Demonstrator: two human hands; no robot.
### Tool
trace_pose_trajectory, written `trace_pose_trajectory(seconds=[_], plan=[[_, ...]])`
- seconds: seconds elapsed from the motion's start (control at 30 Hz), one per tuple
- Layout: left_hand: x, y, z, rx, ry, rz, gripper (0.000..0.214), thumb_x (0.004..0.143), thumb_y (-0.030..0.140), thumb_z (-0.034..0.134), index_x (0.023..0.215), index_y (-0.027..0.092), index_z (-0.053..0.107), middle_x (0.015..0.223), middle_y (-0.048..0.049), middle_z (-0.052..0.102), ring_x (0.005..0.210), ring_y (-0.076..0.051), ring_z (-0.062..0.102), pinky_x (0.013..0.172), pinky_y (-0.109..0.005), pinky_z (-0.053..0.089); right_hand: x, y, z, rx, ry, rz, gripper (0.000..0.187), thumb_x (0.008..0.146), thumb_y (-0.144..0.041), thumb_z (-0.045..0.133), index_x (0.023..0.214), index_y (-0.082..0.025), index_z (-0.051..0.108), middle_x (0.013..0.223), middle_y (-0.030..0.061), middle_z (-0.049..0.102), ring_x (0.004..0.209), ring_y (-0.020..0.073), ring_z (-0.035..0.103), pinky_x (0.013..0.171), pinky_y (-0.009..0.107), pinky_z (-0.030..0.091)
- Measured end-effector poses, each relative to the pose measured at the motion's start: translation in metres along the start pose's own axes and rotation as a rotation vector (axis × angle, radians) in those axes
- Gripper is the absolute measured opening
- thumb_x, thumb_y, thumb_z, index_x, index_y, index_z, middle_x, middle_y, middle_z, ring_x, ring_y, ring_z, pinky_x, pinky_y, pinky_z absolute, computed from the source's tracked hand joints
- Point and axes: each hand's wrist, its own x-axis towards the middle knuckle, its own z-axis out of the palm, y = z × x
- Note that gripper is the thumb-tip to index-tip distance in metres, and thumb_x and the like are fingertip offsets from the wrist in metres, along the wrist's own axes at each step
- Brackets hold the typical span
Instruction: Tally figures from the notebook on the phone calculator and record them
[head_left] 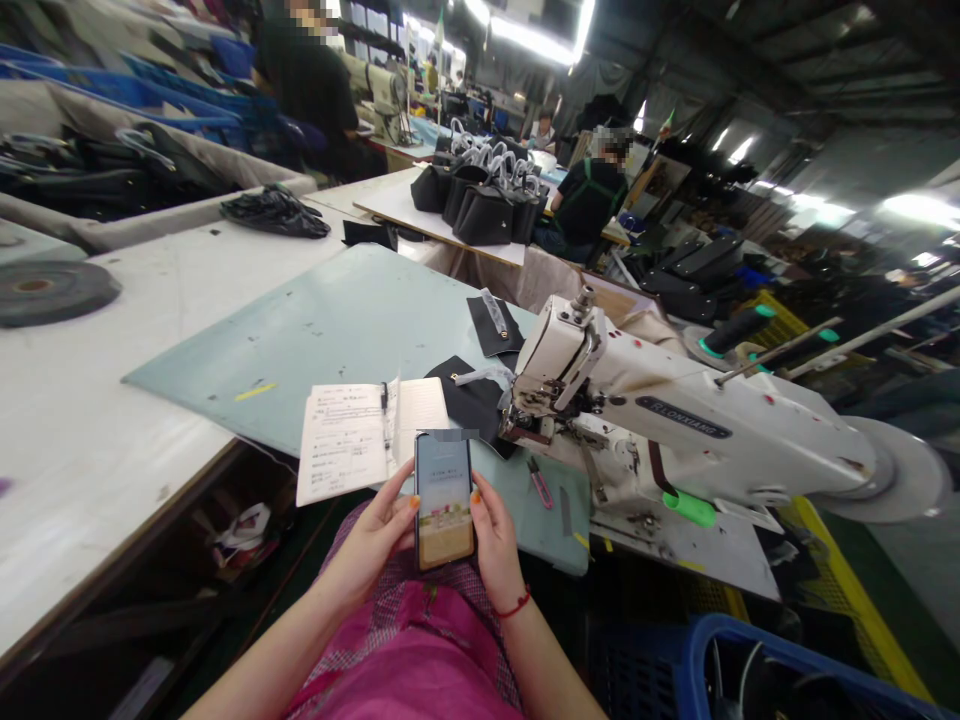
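A smartphone (445,505) with its screen lit is held upright over my lap. My left hand (384,530) grips its left edge, thumb at the front. Along the right edge, the fingers of my right hand (491,530) are closed on the same phone. Just behind it an open notebook (345,440) with handwriting lies at the table edge, a black pen (385,398) along its fold. Black leather-like pieces (472,400) lie beyond, beside the white sewing machine (637,400). Pink-handled thread snips (539,484) rest right of my right hand.
A pale green mat (300,310) covers part of the white table (165,350). Black bags (480,205) stand on a table behind. At lower right is a blue basket (697,650). A co-worker (592,200) sits at the back, and another person (307,90) is at left.
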Motion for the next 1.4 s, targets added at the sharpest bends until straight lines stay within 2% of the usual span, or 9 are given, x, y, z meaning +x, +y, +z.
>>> trace_pose_trajectory(seconds=[0.17,0.3,0.73,0.97,1.2,1.4], plan=[[0.0,0.0,-0.004,0.008,-0.034,-0.038,0.07,0.081,0.041,0.069,0.141,0.028,0.036,0.116,-0.0076,0.064,0.098,-0.017,0.064,0.073,-0.02,0.052,-0.002,0.001,0.001,-0.004,0.007,0.01,0.045,0.093,-0.044,0.051,0.131,-0.021,0.055,0.137,0.0072,0.054,0.127,0.0225,0.049,0.11,0.041,0.039],[0.001,-0.001,-0.006,-0.014,-0.079,-0.065,0.064,0.08,0.042,0.07,0.135,0.022,0.044,0.124,-0.0114,0.061,0.107,-0.022,0.062,0.086,-0.029,0.053,-0.003,-0.001,0.003,0.007,0.006,0.018,0.045,0.092,-0.046,0.051,0.13,-0.022,0.056,0.136,0.0068,0.056,0.126,0.0228,0.051,0.108,0.04,0.042],[-0.001,-0.005,-0.012,-0.049,-0.085,-0.053,0.056,0.085,0.038,0.066,0.134,0.022,0.043,0.123,-0.0103,0.062,0.107,-0.021,0.062,0.085,-0.027,0.054,-0.003,-0.005,0.007,0.024,0.006,0.016,0.044,0.09,-0.048,0.054,0.124,-0.021,0.06,0.128,0.0077,0.061,0.118,0.0223,0.057,0.1,0.035,0.048],[-0.004,-0.007,-0.014,-0.057,-0.08,-0.04,0.055,0.085,0.037,0.066,0.133,0.022,0.044,0.125,-0.0109,0.061,0.109,-0.022,0.061,0.087,-0.03,0.054,-0.005,-0.007,0.01,0.035,-0.006,0.005,0.039,0.09,-0.047,0.053,0.117,-0.02,0.062,0.119,0.0078,0.066,0.11,0.022,0.062,0.094,0.033,0.052],[-0.006,-0.007,-0.01,-0.064,-0.031,-0.063,0.056,0.081,0.037,0.071,0.13,0.022,0.049,0.121,-0.0107,0.063,0.103,-0.023,0.064,0.083,-0.029,0.055,-0.007,-0.001,0.011,0.109,-0.03,0.074,0.041,0.09,-0.046,0.053,0.12,-0.019,0.06,0.117,0.0084,0.067,0.105,0.0232,0.064,0.09,0.036,0.054],[-0.006,-0.007,-0.009,-0.063,-0.057,-0.058,0.056,0.083,0.036,0.069,0.132,0.021,0.047,0.122,-0.011,0.062,0.105,-0.023,0.063,0.082,-0.03,0.055,-0.01,0.0,0.009,0.156,-0.067,0.059,0.038,0.089,-0.038,0.055,0.123,-0.02,0.058,0.12,0.0076,0.065,0.107,0.0224,0.063,0.092,0.036,0.053]])
